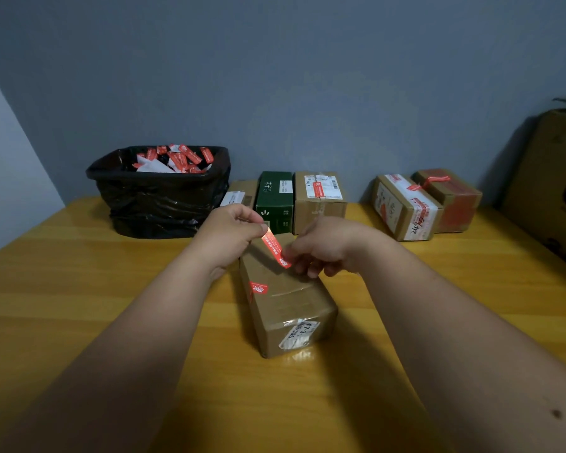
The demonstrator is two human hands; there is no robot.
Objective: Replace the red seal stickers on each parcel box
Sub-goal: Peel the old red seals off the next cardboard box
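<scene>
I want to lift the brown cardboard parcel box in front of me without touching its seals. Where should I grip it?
Probably across the long side walls of the brown cardboard parcel box, near the middle, from above. It lies flat and narrow on the yellow wooden table. A red seal sticker wraps its left top edge; grip nearer than that.

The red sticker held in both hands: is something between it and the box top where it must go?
Nothing visible. The sticker, pinched by left hand and right hand, hangs directly over the box.

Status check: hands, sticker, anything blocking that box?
Left hand and right hand pinch opposite ends of red seal sticker, held just above front parcel box. Nothing in the way.
</scene>
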